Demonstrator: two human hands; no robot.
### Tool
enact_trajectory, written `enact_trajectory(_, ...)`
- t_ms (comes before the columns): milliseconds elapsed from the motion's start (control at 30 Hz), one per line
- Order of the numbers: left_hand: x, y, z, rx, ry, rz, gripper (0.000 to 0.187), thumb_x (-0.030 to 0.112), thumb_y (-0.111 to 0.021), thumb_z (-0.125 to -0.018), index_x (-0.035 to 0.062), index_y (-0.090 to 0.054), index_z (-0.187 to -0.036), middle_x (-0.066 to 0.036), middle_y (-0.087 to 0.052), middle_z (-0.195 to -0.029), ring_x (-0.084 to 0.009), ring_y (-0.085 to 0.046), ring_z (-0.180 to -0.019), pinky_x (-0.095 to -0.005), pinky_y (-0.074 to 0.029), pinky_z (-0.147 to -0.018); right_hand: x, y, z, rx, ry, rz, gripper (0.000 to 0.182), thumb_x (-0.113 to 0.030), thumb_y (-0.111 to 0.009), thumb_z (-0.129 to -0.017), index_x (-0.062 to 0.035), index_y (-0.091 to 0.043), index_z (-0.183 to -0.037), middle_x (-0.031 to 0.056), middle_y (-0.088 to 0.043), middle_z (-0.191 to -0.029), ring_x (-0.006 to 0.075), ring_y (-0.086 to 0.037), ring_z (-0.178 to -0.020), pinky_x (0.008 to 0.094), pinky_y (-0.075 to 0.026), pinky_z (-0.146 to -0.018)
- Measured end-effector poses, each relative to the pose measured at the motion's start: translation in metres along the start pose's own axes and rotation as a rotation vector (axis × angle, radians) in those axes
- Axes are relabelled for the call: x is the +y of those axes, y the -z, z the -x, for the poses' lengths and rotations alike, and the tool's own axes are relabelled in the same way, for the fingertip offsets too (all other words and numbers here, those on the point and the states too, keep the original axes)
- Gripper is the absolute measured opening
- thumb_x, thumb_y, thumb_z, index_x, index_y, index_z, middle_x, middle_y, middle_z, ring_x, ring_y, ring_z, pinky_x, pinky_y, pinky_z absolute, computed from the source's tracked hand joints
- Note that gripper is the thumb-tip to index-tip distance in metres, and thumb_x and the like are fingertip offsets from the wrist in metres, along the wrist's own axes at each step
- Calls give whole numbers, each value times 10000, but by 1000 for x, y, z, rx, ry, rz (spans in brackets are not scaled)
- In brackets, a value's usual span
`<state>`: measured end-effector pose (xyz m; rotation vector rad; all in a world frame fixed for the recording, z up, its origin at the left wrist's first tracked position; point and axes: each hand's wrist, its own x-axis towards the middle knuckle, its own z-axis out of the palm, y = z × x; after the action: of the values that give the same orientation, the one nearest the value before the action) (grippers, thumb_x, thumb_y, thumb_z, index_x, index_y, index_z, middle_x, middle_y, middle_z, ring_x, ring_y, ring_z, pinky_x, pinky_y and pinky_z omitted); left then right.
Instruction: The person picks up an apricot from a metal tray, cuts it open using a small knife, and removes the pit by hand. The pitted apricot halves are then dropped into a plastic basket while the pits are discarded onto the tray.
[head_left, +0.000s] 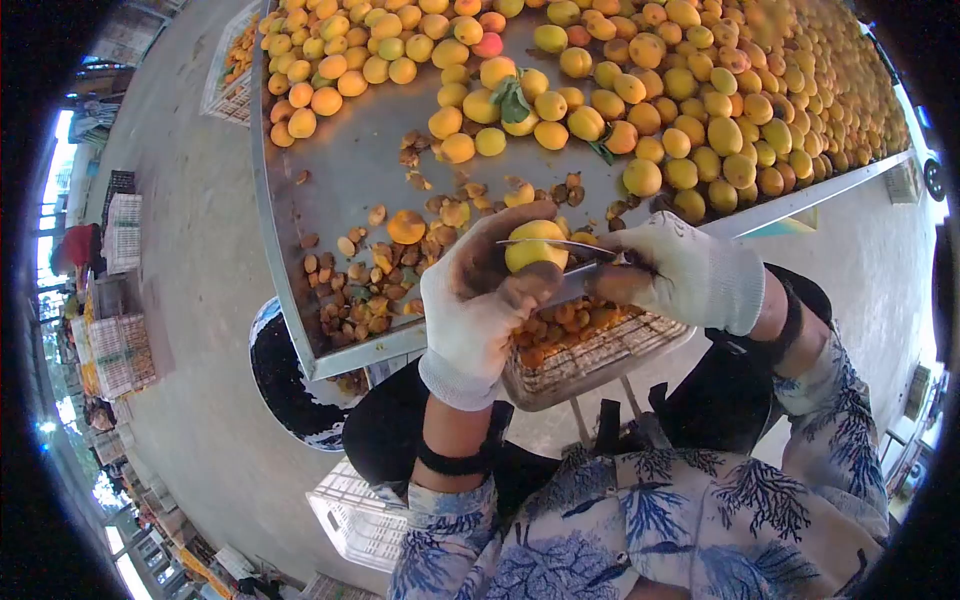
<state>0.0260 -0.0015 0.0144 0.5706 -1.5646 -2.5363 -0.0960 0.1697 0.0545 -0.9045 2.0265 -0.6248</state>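
Note:
My left hand point(478, 295), in a stained white glove, is closed around a yellow apricot point(533, 247). A thin knife point(560, 242) is gripped in my gloved right hand point(665, 268), its blade lying across the apricot. Both hands are over the near edge of a metal table point(345, 185). Just below them, a basket point(600, 358) holds orange apricot pieces. Beyond my left hand lie scattered apricot pits point(375, 300) and an apricot half point(406, 227).
Whole apricots point(740, 130) are heaped over the table's far and right side. A black-and-white tub point(290, 385) stands by the table's left corner, near a white crate point(355, 510) on the floor. More crates point(118, 350) are stacked far left.

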Motion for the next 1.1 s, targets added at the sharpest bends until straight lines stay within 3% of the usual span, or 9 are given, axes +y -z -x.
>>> enact_trajectory(100, -14, -14, 0, 195, -57, 101, 384, -18, -637, -803, -71, -581, -1179, -88, -651, -978, -117, -609, -827, -230, -497, -738, 14, -27, -15, 237, 309, -154, 324, -283, -621, -909, 8, -636, -1051, 240, -641, -802, 347, -650, -702, 395, -500, -633)
enact_trajectory(367, -18, -22, -13, 296, -344, -140, 314, 206, -632, -908, -39, -597, -1100, -36, -632, -943, -99, -560, -817, -227, -454, -737, -1, -40, -27, 270, 183, -289, 396, -352, -578, -940, 31, -608, -1032, 242, -635, -767, 367, -666, -773, 414, -496, -640)
enact_trajectory(500, -11, -23, -11, 295, -260, -126, 349, 286, -649, -883, -21, -605, -1043, 1, -580, -865, -54, -480, -729, -192, -395, -632, -6, -50, -25, 418, 228, -192, 401, -371, -576, -941, 13, -604, -1054, 246, -638, -792, 374, -665, -783, 417, -496, -638)
enact_trajectory(633, 13, -30, -11, 279, -265, -291, 325, 298, -635, -862, -12, -634, -957, 18, -557, -783, -52, -448, -675, -197, -371, -600, 1, -49, -35, 321, 396, -530, 439, -413, -586, -938, 16, -617, -1028, 165, -659, -767, 261, -630, -673, 393, -487, -634)
enact_trajectory(733, 18, -25, -17, 179, -223, -296, 279, 255, -609, -882, -15, -638, -948, 34, -546, -750, -51, -441, -668, -218, -355, -579, -4, -30, -25, -28, 183, -851, 567, -574, -578, -897, -13, -662, -900, -39, -566, -685, 90, -514, -612, 276, -404, -528)
enact_trajectory(833, 15, -17, -22, 117, -340, -433, 241, 219, -598, -894, -9, -643, -957, 34, -557, -760, -52, -454, -675, -220, -362, -586, 2, -27, -22, -212, 107, -1143, 568, -597, -589, -879, -35, -670, -905, -39, -546, -662, 54, -475, -602, 237, -356, -508)
enact_trajectory(900, 1, -19, -31, 122, -332, -280, 216, 193, -627, -898, -7, -649, -975, 12, -607, -834, -67, -519, -743, -224, -417, -653, -3, -29, -29, -79, 182, -1139, 543, -551, -588, -900, -13, -664, -921, -4, -600, -706, 108, -522, -616, 292, -443, -556)
enact_trajectory(1033, 5, -23, -33, 152, -222, -343, 244, 166, -650, -889, -35, -642, -1027, -35, -642, -942, -102, -568, -849, -251, -461, -768, 13, -24, -42, 220, 196, -349, 456, -428, -600, -914, 2, -611, -1064, 195, -677, -872, 319, -669, -873, 394, -515, -744)
enact_trajectory(1100, 7, -20, -34, 201, -170, -293, 278, 197, -632, -903, -44, -641, -1043, -61, -647, -959, -124, -576, -876, -267, -464, -793, 8, -20, -29, 342, 273, -282, 456, -415, -566, -938, -24, -583, -1171, 197, -675, -820, 318, -686, -796, 393, -524, -696)
